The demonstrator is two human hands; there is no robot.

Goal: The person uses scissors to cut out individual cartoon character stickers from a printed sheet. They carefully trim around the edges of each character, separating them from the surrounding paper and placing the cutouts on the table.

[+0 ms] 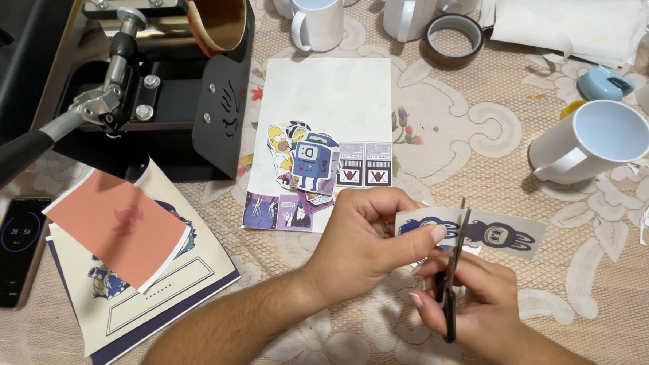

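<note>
The left hand [367, 235] pinches a printed paper strip with dark blue cartoon figures [480, 232] while the right hand [472, 300] grips black-handled scissors [452, 272] cutting it above the bench [454, 133].

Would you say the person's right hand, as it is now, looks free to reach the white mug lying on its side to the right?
Probably not at once: the right hand grips the black scissors mid-cut in the printed paper strip. The lace tablecloth towards the white mug looks unobstructed.
</note>
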